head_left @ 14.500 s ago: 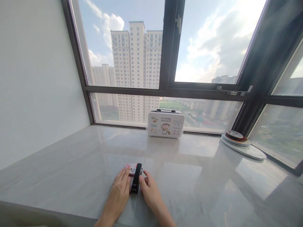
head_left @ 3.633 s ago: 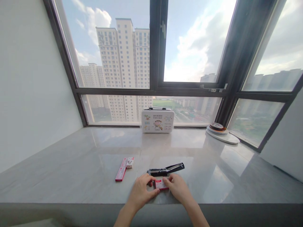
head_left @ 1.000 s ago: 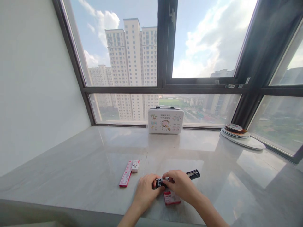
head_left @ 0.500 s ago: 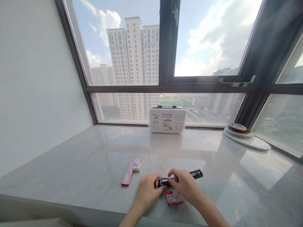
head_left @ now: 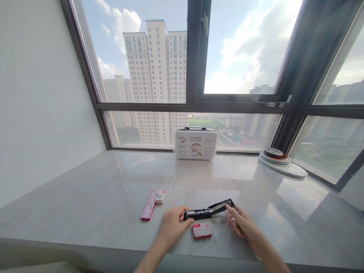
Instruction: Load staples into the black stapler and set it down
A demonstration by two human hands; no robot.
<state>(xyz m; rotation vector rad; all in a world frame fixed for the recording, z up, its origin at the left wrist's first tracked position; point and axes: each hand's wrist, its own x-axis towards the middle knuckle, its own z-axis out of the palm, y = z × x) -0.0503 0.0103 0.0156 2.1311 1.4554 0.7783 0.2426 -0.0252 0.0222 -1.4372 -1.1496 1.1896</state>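
A black stapler [head_left: 202,214] lies folded wide open on the counter, its metal inner parts facing up. Its left end is pinched between the thumb and fingers of my left hand [head_left: 172,223]. At the far right end of the swung-back arm, my right hand [head_left: 241,223] has its thumb on top and its fingers at the outer side, gripping it. Just in front of the stapler lies a red and white small box [head_left: 202,231]. Whether staples sit inside the stapler is too small to tell.
Left of my hands, two long pink-and-white boxes [head_left: 148,211] and a small box with a stapler picture [head_left: 160,196] lie together. A white cartoon-print case [head_left: 196,145] stands against the window. Stacked plates [head_left: 295,170] sit at the back right. The counter's front edge [head_left: 85,244] runs near me.
My right hand has moved from the middle of the stapler to the right end of its opened arm. My left hand keeps its hold. The view has turned slightly right.
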